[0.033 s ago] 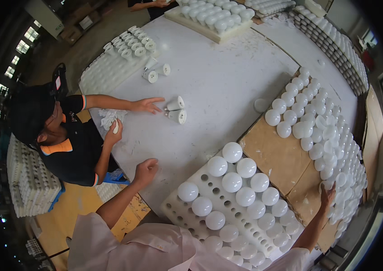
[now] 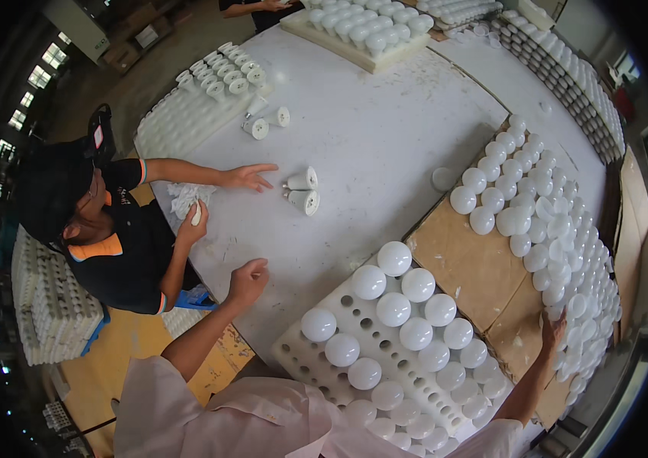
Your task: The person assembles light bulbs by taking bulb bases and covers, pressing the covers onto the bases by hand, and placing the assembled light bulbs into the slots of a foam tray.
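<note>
My left hand (image 2: 248,282) is raised at the table's left side with its fingers curled in, and no object shows in it. On the right, my right hand (image 2: 554,330) reaches to the edge of a mass of white dome-shaped bulb covers (image 2: 521,244). Its fingers look apart and touch the covers, though their tips are partly hidden. Between my arms lies a white foam tray (image 2: 316,347) with rows of holes, its right part filled with round white bulbs (image 2: 394,309). Beyond my left hand, two white bulb housings (image 2: 303,202) lie on their sides.
At the left a co-worker's open hand (image 2: 248,177) stretches toward the housings; the other hand holds a small white piece (image 2: 196,214). More housings stand in a foam tray (image 2: 179,118) behind. Brown cardboard (image 2: 465,256) lies under the covers. A bulb-filled tray (image 2: 373,57) stands far back.
My left hand has risen slightly away from me. The two housings near the co-worker's hand have shifted a little toward me and to the right. My right hand stays at the covers.
</note>
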